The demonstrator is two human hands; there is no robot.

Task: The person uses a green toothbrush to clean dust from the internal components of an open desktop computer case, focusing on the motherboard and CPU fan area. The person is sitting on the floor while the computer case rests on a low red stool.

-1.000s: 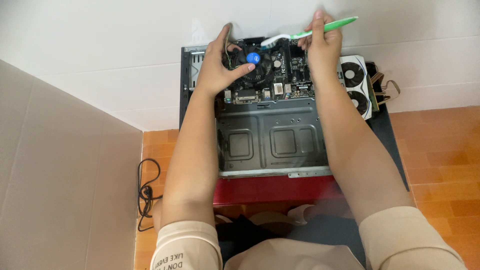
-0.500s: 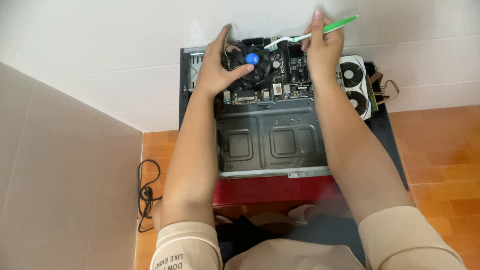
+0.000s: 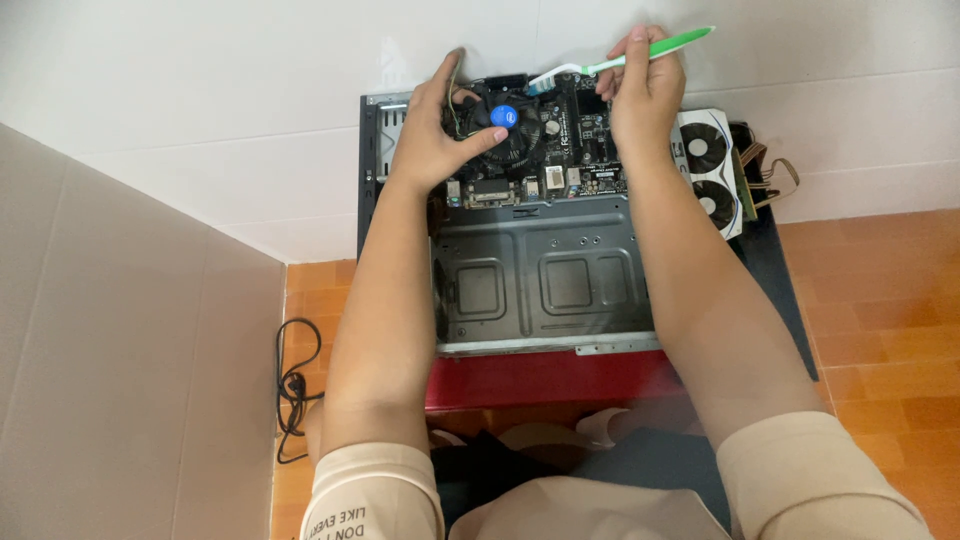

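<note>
1. The left hand [image 3: 435,135] is laid flat on the round cooler fan [image 3: 505,130], thumb across its rim, fingers spread and not closed around anything. The fan's blue centre cap remains exposed beside the thumb.
2. The right hand [image 3: 645,95] is clamped on the green handle of a toothbrush [image 3: 620,62]; the white bristle end is held over the far edge of the fan.
3. Against the pictures from a moment ago, little change is noted: the brush head is found slightly nearer the fan, and the left hand is unmoved. The fan is judged to be held fast against turning while brushing of the cooler is carried on.
4. The fan is seated on the motherboard [image 3: 560,150], which is mounted at the far end of an opened computer case [image 3: 540,280] lying flat on a red stand.
5. A white twin-fan graphics card [image 3: 710,170] is set just right of the case.
6. A black cable [image 3: 292,385] is coiled on the orange tiled floor, left of the arm.
</note>
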